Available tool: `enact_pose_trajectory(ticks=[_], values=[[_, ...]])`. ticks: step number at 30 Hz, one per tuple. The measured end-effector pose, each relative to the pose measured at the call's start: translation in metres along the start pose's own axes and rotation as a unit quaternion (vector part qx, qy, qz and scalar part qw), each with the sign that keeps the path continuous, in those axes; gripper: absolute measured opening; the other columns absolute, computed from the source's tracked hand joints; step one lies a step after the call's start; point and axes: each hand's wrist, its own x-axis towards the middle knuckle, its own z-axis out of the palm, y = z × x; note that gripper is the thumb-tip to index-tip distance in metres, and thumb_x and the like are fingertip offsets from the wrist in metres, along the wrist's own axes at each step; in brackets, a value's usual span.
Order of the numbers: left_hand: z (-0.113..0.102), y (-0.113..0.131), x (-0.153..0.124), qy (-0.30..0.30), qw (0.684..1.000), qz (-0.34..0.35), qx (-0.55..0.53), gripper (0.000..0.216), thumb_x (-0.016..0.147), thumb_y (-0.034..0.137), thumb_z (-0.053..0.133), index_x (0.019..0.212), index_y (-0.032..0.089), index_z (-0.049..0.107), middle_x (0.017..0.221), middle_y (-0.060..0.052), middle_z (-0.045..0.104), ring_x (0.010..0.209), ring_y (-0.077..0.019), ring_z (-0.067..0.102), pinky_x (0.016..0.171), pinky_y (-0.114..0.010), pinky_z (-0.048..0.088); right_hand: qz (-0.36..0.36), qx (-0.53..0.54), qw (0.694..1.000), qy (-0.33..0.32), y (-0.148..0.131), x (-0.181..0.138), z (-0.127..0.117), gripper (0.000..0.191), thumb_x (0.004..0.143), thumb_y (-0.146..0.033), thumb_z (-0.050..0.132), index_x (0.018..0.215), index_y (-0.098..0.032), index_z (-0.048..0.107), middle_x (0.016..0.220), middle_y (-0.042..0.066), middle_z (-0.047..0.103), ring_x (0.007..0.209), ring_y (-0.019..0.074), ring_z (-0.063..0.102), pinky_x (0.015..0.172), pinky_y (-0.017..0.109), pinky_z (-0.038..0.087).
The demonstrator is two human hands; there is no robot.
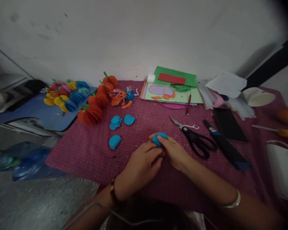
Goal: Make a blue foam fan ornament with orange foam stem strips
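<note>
Between the fingers of both my hands is a blue paper circle point(159, 139), held just above the red checked tablecloth. My left hand point(144, 159) pinches it from the left, with a dark band at the wrist. From the right, my right hand point(174, 151) grips it with the thumb lying on its face. Whether it is one sheet or several layers I cannot tell. To the left lie more blue paper pieces: a small stack point(115, 122), a round one point(129, 119) and a folded half-circle point(115, 141). Black-handled scissors point(194, 137) rest open-bladed right of my hands.
Orange paper pumpkins point(90, 114) and paper scraps point(121, 97) sit at the back left. Colored sheets point(177, 91) with a red pencil point(189, 103) lie at the back. A dark blue long tool point(227, 147) and a black pad point(230, 124) are at right. Multicolored pumpkins point(68, 95) fill a blue surface.
</note>
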Motion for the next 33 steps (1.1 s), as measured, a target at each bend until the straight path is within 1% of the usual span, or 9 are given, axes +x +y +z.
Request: enact_pose_trajectory(ticks=[2,4,7,10,14,21,26,31,33], values=[[-0.026,-0.010,-0.011,0.030,0.998,-0.032,0.047,0.015,0.087,0.018,0.051,0.098,0.021,0.062,0.096,-0.006,0.067,0.090,-0.0183,0.061,0.082,-0.031,0.051,0.011,0.022,1.000,-0.015,0.000,0.003,-0.003,0.030,0.081,-0.044,0.060,0.092,-0.017,0.062,0.081,0.005,0.067,0.073,0.0160,0.064,0.070,0.031,0.052],[-0.053,-0.024,-0.019,0.032,0.974,-0.117,0.191,0.016,0.086,0.022,0.054,0.099,0.017,0.062,0.096,-0.010,0.066,0.091,-0.0238,0.061,0.084,-0.038,0.049,0.012,0.026,0.999,-0.040,0.000,0.005,-0.004,0.030,0.082,-0.044,0.058,0.091,-0.016,0.061,0.073,0.004,0.066,0.065,0.0148,0.063,0.063,0.030,0.052],[-0.078,-0.043,-0.025,-0.102,0.914,-0.210,0.332,0.021,0.085,0.027,0.054,0.102,0.017,0.061,0.092,-0.011,0.065,0.087,-0.0276,0.062,0.079,-0.041,0.049,0.002,0.012,0.998,-0.064,0.001,0.005,-0.005,0.030,0.084,-0.044,0.056,0.090,-0.015,0.060,0.071,0.003,0.065,0.060,0.0130,0.061,0.060,0.029,0.051],[-0.077,-0.053,-0.027,-0.195,0.881,-0.243,0.357,0.030,0.086,0.026,0.050,0.115,0.017,0.057,0.098,-0.011,0.065,0.091,-0.0266,0.063,0.080,-0.037,0.048,-0.002,0.002,0.997,-0.074,0.001,0.005,-0.004,0.030,0.085,-0.043,0.054,0.089,-0.014,0.060,0.071,0.004,0.065,0.060,0.0122,0.061,0.059,0.028,0.051],[-0.066,-0.062,-0.025,-0.217,0.878,-0.229,0.360,0.047,0.084,0.014,0.045,0.131,0.014,0.045,0.107,-0.014,0.063,0.095,-0.0264,0.063,0.082,-0.037,0.047,-0.005,0.001,0.997,-0.081,0.000,0.004,-0.004,0.028,0.086,-0.042,0.053,0.089,-0.014,0.060,0.071,0.003,0.065,0.059,0.0117,0.061,0.059,0.026,0.051],[-0.061,-0.081,-0.026,-0.102,0.892,-0.245,0.366,0.040,0.078,0.008,0.043,0.117,0.012,0.051,0.101,-0.013,0.064,0.094,-0.0258,0.062,0.078,-0.034,0.045,0.016,-0.015,0.997,-0.075,-0.003,0.004,-0.002,0.018,0.090,-0.029,0.045,0.097,-0.016,0.056,0.070,0.003,0.065,0.056,0.0117,0.060,0.052,0.024,0.050],[-0.072,-0.095,-0.027,-0.046,0.901,-0.274,0.334,0.012,0.083,0.023,0.047,0.085,0.018,0.057,0.074,-0.004,0.063,0.068,-0.0215,0.061,0.059,-0.030,0.040,0.027,0.017,0.997,-0.073,-0.008,0.003,0.000,0.015,0.089,-0.019,0.044,0.098,-0.016,0.055,0.069,0.001,0.064,0.055,0.0111,0.060,0.050,0.022,0.049],[-0.065,-0.063,0.006,0.069,0.940,-0.145,0.302,0.009,0.082,0.025,0.053,0.086,0.019,0.059,0.079,-0.003,0.062,0.072,-0.0196,0.060,0.062,-0.028,0.040,0.066,0.130,0.987,-0.073,-0.005,0.006,0.002,0.007,0.088,-0.016,0.046,0.090,-0.017,0.052,0.072,0.001,0.066,0.059,0.0122,0.064,0.059,0.026,0.054],[-0.051,-0.039,0.024,0.054,0.953,-0.075,0.290,0.008,0.084,0.023,0.050,0.084,0.020,0.057,0.080,-0.003,0.060,0.072,-0.0187,0.058,0.061,-0.028,0.040,0.079,0.184,0.976,-0.088,-0.003,0.009,0.002,0.014,0.095,-0.025,0.041,0.090,-0.017,0.051,0.070,0.002,0.066,0.061,0.0135,0.066,0.061,0.029,0.055]])
